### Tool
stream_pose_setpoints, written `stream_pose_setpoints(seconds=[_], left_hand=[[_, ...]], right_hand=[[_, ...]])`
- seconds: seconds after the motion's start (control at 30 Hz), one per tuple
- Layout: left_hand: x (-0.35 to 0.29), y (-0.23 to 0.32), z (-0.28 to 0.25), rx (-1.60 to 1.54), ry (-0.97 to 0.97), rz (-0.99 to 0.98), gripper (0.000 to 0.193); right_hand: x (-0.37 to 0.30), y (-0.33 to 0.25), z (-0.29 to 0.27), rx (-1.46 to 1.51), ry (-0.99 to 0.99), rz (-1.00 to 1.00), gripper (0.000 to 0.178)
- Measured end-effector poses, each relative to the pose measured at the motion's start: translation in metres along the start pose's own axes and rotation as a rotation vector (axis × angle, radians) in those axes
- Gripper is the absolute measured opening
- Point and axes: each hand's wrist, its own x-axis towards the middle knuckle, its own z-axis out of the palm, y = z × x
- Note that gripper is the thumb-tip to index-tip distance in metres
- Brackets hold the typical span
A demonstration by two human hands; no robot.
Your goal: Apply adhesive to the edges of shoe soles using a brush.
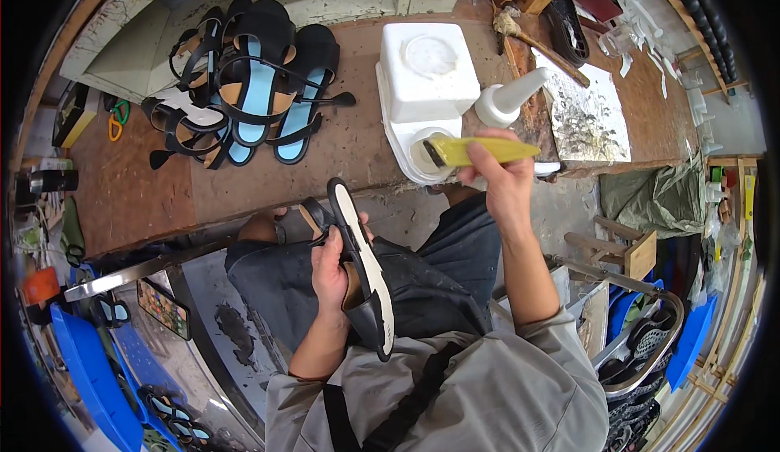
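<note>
My left hand (329, 269) is closed around a black strappy sandal (363, 265) above my lap, its long pale underside turned up. My right hand (505, 177) grips a flat yellow-handled brush (491, 150). The dark end of the brush is at the round mouth of a white plastic container (431, 86) on the bench; I cannot tell whether bristles dip inside. Just right of the container stands a white cone-shaped piece (510, 99) with a wide round base. On the bench's left side lies a heap of black sandals (258, 86), several with light blue insoles.
The brown workbench (357, 139) runs across in front of me. A hammer (540, 45) and a stained white sheet (589, 115) lie on its right side. Orange-handled scissors (116, 123) are far left. A phone (162, 307) rests lower left, near blue bins (93, 379).
</note>
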Motion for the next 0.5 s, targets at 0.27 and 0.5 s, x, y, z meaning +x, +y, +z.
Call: stream_pose_setpoints(seconds=[0.27,0.5], left_hand=[[0.002,0.0,0.001,-0.031,-0.014,-0.007,0.031],[-0.001,0.009,0.007,0.041,-0.027,0.031,0.032]], right_hand=[[-0.036,-0.004,-0.029,0.076,0.057,0.036,0.018],[-0.028,-0.036,-0.016,0.37,-0.121,-0.067,0.029]])
